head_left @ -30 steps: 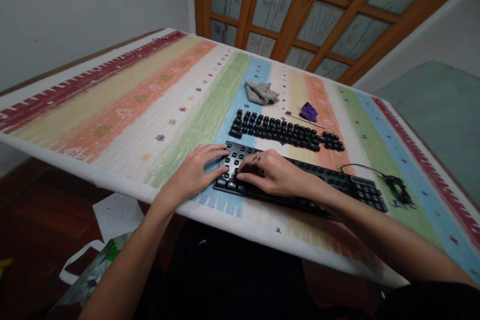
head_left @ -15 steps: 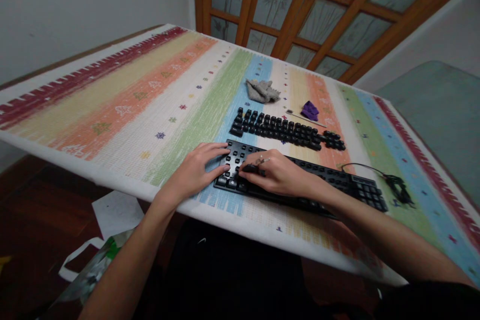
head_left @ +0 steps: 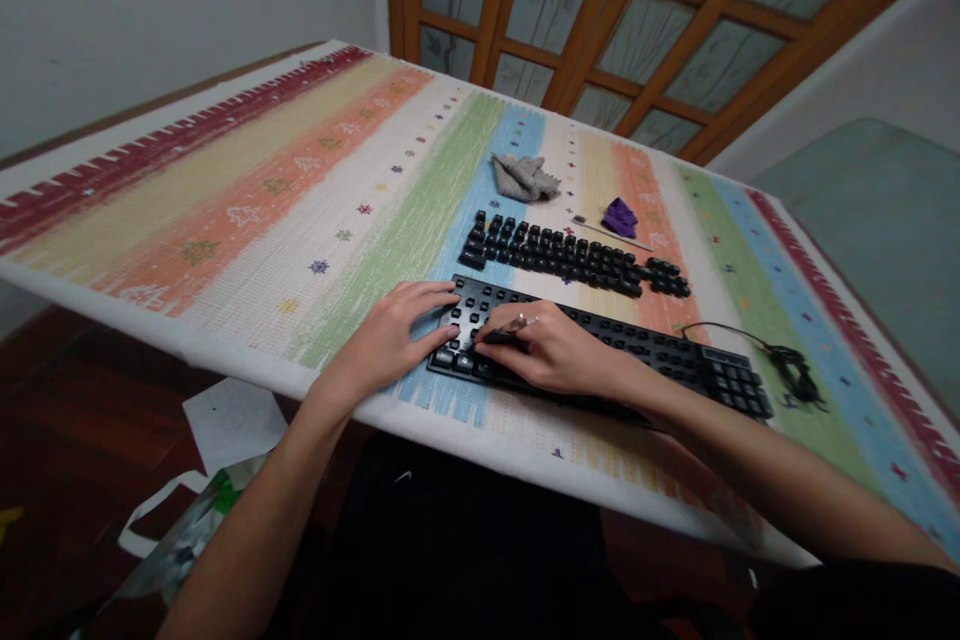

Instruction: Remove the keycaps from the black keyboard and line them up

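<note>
A black keyboard lies along the front of the table, with most of its left and middle part stripped to bare key stems. My left hand rests at its left end, thumb and fingers spread, fingertips touching the edge. Over the left part, my right hand is closed in a pinch around a thin tool with a light, shiny end; its kind is unclear, and its tip is hidden by the fingers. Behind the keyboard, removed black keycaps sit in rows.
A grey cloth and a crumpled purple cloth lie farther back, with a thin stick beside the purple one. A bundled black cable is at the right. The striped tablecloth covers the table; a bag stands below at left.
Almost nothing differs. My right hand has shifted very slightly over the left keys, still pinching the tool; my left hand stays at the keyboard's end.
</note>
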A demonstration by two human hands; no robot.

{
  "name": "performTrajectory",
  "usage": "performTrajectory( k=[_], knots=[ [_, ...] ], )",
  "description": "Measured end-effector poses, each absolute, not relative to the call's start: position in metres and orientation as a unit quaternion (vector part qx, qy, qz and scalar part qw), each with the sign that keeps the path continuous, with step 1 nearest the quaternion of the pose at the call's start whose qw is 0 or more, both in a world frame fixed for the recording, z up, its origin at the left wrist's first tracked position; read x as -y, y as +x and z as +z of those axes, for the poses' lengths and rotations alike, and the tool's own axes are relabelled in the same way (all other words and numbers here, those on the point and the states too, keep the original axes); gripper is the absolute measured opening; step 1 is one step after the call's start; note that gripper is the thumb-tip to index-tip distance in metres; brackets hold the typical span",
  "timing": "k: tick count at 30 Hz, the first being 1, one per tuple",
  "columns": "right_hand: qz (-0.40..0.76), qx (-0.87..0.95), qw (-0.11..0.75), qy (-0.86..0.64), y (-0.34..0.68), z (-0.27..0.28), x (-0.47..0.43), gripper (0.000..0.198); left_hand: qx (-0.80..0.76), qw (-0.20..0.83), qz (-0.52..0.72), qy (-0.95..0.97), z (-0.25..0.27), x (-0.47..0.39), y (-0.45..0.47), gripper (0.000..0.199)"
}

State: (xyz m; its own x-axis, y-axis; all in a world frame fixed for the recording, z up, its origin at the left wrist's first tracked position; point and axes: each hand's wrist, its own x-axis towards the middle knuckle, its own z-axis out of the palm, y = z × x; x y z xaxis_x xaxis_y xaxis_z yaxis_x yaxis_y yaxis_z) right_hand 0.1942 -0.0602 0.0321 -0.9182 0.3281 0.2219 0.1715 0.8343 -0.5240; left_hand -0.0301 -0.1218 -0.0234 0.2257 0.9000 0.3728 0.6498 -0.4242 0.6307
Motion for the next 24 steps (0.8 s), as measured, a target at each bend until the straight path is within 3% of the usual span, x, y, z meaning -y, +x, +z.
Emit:
performTrajectory(
  k=[12, 18, 24],
  knots=[
    [0.226, 0.946, 0.126, -0.197, 0.190, 0.039, 0.066, 0.023, -0.505, 0.173, 0.366, 0.762, -0.026, 0.122, -0.030, 0.032],
    [0.259, 0.943, 0.078, -0.196, 0.188, 0.046, 0.056, 0.023, -0.505, 0.174, 0.361, 0.764, -0.025, 0.122, -0.030, 0.031],
    [0.298, 0.908, 0.067, -0.286, 0.184, 0.042, 0.048, 0.029, -0.502, 0.178, 0.367, 0.762, -0.024, 0.122, -0.030, 0.031]
  ],
)
